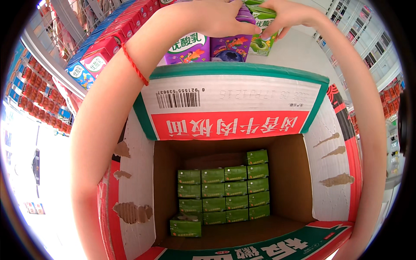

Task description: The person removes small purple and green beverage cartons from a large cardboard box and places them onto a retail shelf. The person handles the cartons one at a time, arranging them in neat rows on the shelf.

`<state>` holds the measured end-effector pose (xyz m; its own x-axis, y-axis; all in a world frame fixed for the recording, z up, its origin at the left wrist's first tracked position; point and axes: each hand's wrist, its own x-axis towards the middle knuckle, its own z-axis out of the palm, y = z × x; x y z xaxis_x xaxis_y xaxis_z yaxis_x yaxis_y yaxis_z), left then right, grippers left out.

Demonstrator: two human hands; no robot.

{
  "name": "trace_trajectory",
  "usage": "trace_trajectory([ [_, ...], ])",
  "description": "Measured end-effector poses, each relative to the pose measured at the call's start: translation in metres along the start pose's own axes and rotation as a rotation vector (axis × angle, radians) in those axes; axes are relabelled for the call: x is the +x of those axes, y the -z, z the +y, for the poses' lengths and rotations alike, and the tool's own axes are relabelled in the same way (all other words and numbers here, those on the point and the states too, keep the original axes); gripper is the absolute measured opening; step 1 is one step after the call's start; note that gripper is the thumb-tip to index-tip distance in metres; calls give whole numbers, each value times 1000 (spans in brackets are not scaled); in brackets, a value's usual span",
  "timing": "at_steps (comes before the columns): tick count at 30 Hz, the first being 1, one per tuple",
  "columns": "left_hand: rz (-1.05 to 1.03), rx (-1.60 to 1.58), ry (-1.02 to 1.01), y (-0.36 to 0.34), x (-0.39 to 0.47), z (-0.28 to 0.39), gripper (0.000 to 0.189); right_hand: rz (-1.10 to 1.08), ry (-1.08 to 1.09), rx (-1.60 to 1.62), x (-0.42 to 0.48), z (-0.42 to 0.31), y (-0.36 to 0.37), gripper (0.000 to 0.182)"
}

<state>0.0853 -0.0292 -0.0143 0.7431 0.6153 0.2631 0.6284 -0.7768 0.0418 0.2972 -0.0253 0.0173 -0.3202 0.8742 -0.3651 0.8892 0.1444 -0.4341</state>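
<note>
My left hand (216, 19) reaches over the purple drink cartons (231, 47) on the white shelf, its thumb across the front of one. Whether it grips or only touches them cannot be told. Beside it, my right hand (284, 18) holds a green drink carton (260, 45) with an apple picture, fingers around its front and right side. The thumbs nearly meet. Below my arms stands an open cardboard box (234, 100), flaps folded out. Inside, several green cartons (213, 189) are packed in rows; one carton (185, 228) at the front left sits a little apart.
Rows of red and blue drink cartons (107, 48) stand at the left of the shelf (299, 48). Hanging snack packets (39, 87) are at far left. White racks with goods (364, 29) rise at the right. The side flaps (328, 156) have torn patches.
</note>
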Motion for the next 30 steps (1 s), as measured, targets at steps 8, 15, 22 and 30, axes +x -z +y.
trace_trajectory([
  [8, 1, 42, 28, 0, -1, 1, 88, 78, -238, -299, 7, -20, -3, 53],
  [15, -26, 30, 60, 2, -1, 2, 90, 139, -353, -312, 15, -19, -5, 57],
  [22, -19, 31, 56, 2, -3, 0, 91, 371, -130, -466, 9, -23, -15, 68],
  [30, -46, -12, 18, 4, -1, 4, 92, 522, 261, -552, 23, 10, -14, 85],
])
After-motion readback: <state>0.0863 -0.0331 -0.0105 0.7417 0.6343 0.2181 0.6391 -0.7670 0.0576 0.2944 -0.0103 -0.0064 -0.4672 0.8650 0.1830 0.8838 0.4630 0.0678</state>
